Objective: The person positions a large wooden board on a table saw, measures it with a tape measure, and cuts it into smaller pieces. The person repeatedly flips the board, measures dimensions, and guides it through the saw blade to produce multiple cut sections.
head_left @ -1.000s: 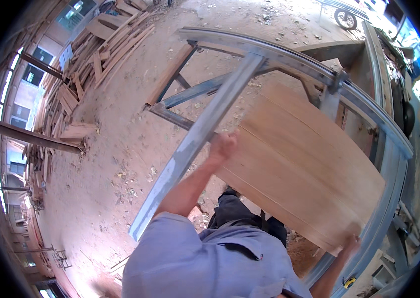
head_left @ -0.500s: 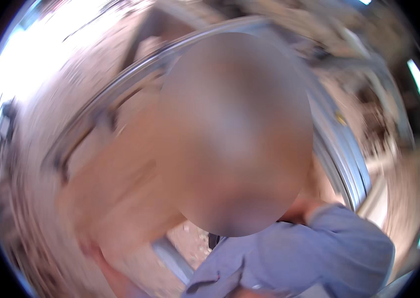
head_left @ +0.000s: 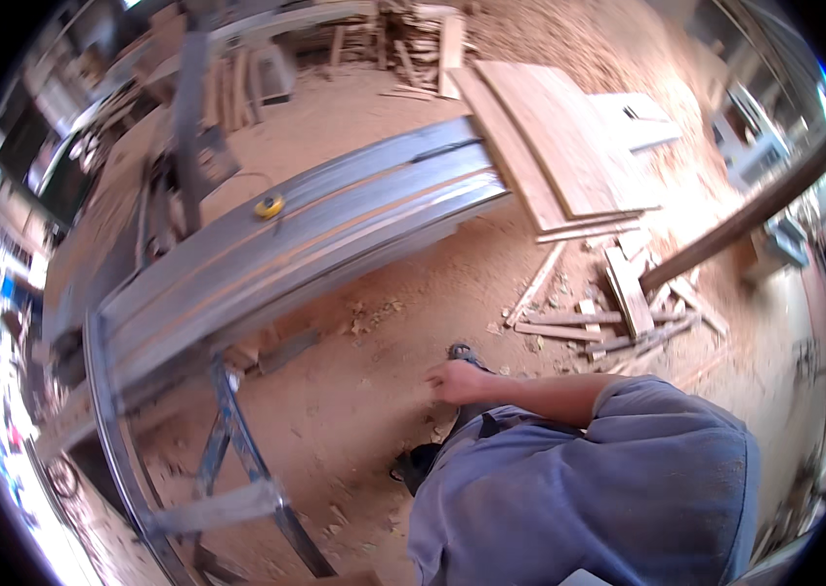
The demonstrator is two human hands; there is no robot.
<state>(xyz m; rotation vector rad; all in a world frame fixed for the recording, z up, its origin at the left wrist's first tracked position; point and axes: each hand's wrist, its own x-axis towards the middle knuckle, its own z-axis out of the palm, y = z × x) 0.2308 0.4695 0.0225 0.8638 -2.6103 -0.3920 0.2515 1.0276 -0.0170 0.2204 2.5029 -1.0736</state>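
Observation:
My right hand (head_left: 457, 382) hangs in front of my body, over the sawdust-covered floor, with its forearm coming out of a blue-grey sleeve. Its fingers are loosely bent and slightly apart, and nothing shows in them. My left hand is out of view. Left of and beyond the right hand stretches a long grey metal machine table (head_left: 374, 181) with lengthwise slots. A yellow tape measure (head_left: 268, 206) lies on it. At the table's right end, wide wooden panels (head_left: 569, 137) are stacked, overlapping one another. The hand touches neither table nor panels.
Offcuts (head_left: 628, 293) lie heaped below the panels, near a slanting brown pole (head_left: 755, 205). A blue metal stand (head_left: 227, 420) and a metal frame (head_left: 120, 439) are at the lower left. Behind rise a sawdust heap (head_left: 550, 34) and stacked wood strips (head_left: 418, 44).
The view has swung round and sharpened. A broad brown board beside my left forearm, blurred before, has left the view with that arm. My right hand now shows clear of the board.

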